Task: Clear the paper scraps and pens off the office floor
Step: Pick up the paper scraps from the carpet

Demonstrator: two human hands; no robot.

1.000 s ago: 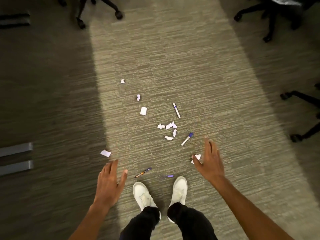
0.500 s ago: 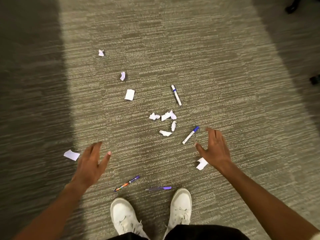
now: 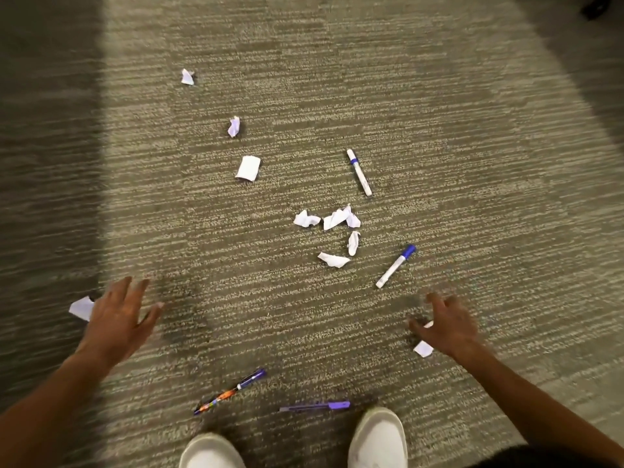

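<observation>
White paper scraps lie scattered on the carpet: a cluster point(image 3: 332, 228) in the middle, a folded piece point(image 3: 248, 168), and two crumpled ones farther off point(image 3: 233, 126) point(image 3: 187, 77). My right hand point(image 3: 445, 327) hovers open over a scrap point(image 3: 423, 348) at the right, which it partly hides. My left hand point(image 3: 118, 314) is spread open beside another scrap point(image 3: 81, 308) at the left. Two white markers with blue ends point(image 3: 359, 172) point(image 3: 395, 266) lie to the right of the cluster. An orange-and-purple pen point(image 3: 229, 391) and a purple pen point(image 3: 314, 406) lie near my shoes.
My white shoes point(image 3: 378, 437) stand at the bottom edge on a lighter carpet strip point(image 3: 439, 130). Darker carpet point(image 3: 44, 163) borders it on the left. A dark chair foot point(image 3: 596, 6) shows at the top right corner.
The view has dropped closer to the floor. Both hands have lowered toward the carpet; the right one now sits over the scrap at the right, the left one nearer the scrap at the left.
</observation>
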